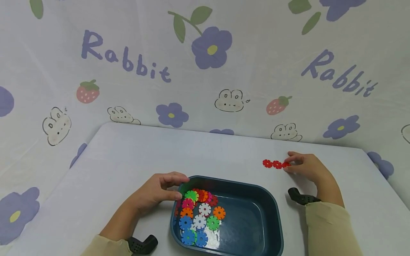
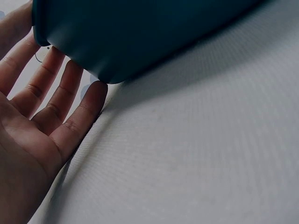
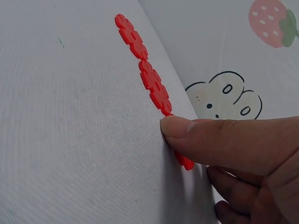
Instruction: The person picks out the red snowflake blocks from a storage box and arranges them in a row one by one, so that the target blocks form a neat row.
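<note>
Three red notched plastic discs point(image 1: 277, 164), joined in a row, lie on the white table at the back right. My right hand point(image 1: 309, 167) pinches the disc at the right end of this row between thumb and fingers. In the right wrist view the thumb covers much of that red disc point(image 3: 184, 161). At the far left corner of a dark teal tray point(image 1: 224, 179), my left hand point(image 1: 157, 190) holds the rim, its thumb on the edge. Its other fingers point(image 2: 91, 105) lie spread against the outer wall. Several coloured notched discs point(image 1: 199, 222) are heaped in the tray's left half.
The discs in the tray are blue, white, green, orange, pink and red. Behind the white table point(image 1: 144, 149) hangs a cloth point(image 1: 134, 21) printed with flowers, rabbits and strawberries. A black wrist strap point(image 1: 302, 196) sits on each forearm.
</note>
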